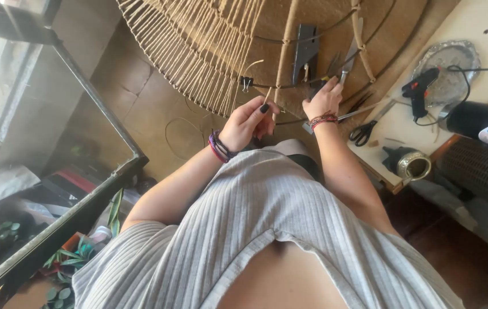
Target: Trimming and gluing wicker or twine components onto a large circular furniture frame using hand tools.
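Observation:
A large round wire frame wound with pale twine strands lies ahead of me. My left hand pinches a thin strand of twine just below the frame's rim. My right hand rests on the frame's wire beside a silver tool; whether it grips the wire I cannot tell. A small black binder clip sits on the rim to the left of my hands. A dark grey clamp lies on the frame above.
Black-handled scissors and a black glue gun on a silver tray lie on the white table at right. A brass-rimmed cup stands at its edge. A glass-topped metal table and plants are left.

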